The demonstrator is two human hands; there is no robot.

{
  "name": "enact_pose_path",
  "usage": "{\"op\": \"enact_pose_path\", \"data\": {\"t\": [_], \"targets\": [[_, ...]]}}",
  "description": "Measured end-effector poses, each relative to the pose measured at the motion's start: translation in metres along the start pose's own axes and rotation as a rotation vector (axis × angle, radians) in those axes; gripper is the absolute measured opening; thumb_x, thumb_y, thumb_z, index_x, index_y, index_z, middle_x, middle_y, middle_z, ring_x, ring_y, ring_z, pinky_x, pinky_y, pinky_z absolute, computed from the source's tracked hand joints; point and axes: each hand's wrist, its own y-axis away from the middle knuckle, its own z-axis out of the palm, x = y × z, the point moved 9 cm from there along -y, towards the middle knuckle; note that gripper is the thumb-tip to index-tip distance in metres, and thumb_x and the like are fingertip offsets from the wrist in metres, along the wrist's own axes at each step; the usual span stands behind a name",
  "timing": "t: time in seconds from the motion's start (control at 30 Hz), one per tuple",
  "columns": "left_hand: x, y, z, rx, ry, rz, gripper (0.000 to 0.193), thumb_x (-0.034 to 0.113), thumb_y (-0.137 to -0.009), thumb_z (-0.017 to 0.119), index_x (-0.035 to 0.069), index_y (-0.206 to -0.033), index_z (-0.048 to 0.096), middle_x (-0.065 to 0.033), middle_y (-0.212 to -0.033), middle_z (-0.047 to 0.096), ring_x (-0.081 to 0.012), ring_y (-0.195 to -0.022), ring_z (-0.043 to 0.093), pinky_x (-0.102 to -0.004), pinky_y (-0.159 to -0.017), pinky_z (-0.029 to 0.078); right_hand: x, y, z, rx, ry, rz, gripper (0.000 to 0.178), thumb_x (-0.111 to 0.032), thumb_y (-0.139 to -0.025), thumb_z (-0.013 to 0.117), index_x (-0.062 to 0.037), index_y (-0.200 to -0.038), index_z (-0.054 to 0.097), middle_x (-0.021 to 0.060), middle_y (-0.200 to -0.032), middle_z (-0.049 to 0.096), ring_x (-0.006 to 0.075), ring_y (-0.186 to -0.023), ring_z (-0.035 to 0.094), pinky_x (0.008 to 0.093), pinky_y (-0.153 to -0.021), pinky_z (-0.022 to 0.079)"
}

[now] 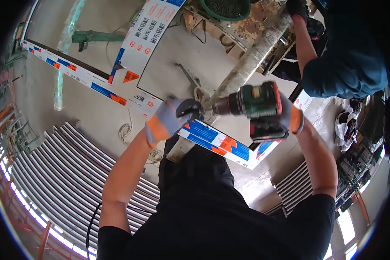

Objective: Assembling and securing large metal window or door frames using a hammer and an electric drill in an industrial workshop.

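Observation:
My right hand (289,113), in a grey and orange glove, is wrapped around the grip of a green and black cordless drill (258,102). The drill lies level, its chuck pointing left. My left hand (175,116), in a glove with black fingers, is closed just beyond the drill's tip; whatever its fingers pinch is too small or hidden to make out. Both hands are over the near corner of a metal frame (242,152) covered in white, blue and orange protective film. A wrapped beam (255,54) passes beneath the frame.
A co-worker in a dark blue shirt (344,69) leans in at the upper right, a black-gloved hand on the beam's far end. Beyond the frame a green bowl (226,19) of small metal pieces stands on a worn bench (264,19). Long metal profiles (80,173) lie at lower left; cord (125,132) coils nearby.

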Motion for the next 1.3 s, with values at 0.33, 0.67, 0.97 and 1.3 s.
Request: {"op": "enact_pose_path", "data": {"t": [0.33, 0.67, 0.97, 1.3], "targets": [[-0.019, -0.058, 0.033, -0.266, -0.491, -0.142, 0.031, 0.025, -0.084, 0.068, 0.008, -0.110, 0.065, -0.0157, -0.100, 0.069, -0.0321, -0.095, 0.064, -0.0375, -0.083, 0.051, 0.126, -0.021, 0.013, -0.347, -0.410, 0.577, 0.035, 0.000, -0.068, 0.075, -0.0016, -0.100, 0.061, 0.0041, -0.081, 0.065, 0.0138, -0.070, 0.060, 0.0277, -0.064, 0.049], [-0.071, -0.050, 0.055, -0.511, -0.669, -0.176, 0.035, 0.036, -0.085, 0.063, 0.006, -0.103, 0.064, -0.0200, -0.093, 0.067, -0.0363, -0.089, 0.064, -0.0423, -0.080, 0.050, 0.149, -0.029, 0.057, -0.447, -0.825, 0.899, 0.031, 0.001, -0.073, 0.076, -0.0035, -0.101, 0.063, 0.0058, -0.072, 0.063, 0.0124, -0.057, 0.060, 0.0260, -0.043, 0.048], [-0.047, -0.049, 0.055, -0.623, -0.673, -0.139, 0.033, 0.038, -0.089, 0.056, 0.005, -0.095, 0.063, -0.0205, -0.090, 0.066, -0.0363, -0.088, 0.064, -0.0434, -0.081, 0.049, 0.152, -0.030, 0.073, -0.570, -0.832, 0.889, 0.036, 0.001, -0.073, 0.077, -0.0067, -0.106, 0.064, 0.0050, -0.078, 0.065, 0.0105, -0.062, 0.060, 0.0250, -0.047, 0.047], [-0.052, -0.051, 0.060, -0.678, -0.586, -0.169, 0.032, 0.034, -0.093, 0.051, 0.006, -0.102, 0.062, -0.0194, -0.093, 0.067, -0.0377, -0.092, 0.063, -0.0438, -0.083, 0.048, 0.153, -0.040, 0.071, -0.700, -0.661, 0.880, 0.029, -0.003, -0.073, 0.076, -0.0067, -0.099, 0.064, 0.0002, -0.074, 0.063, 0.0074, -0.059, 0.056, 0.0226, -0.048, 0.045]]}}
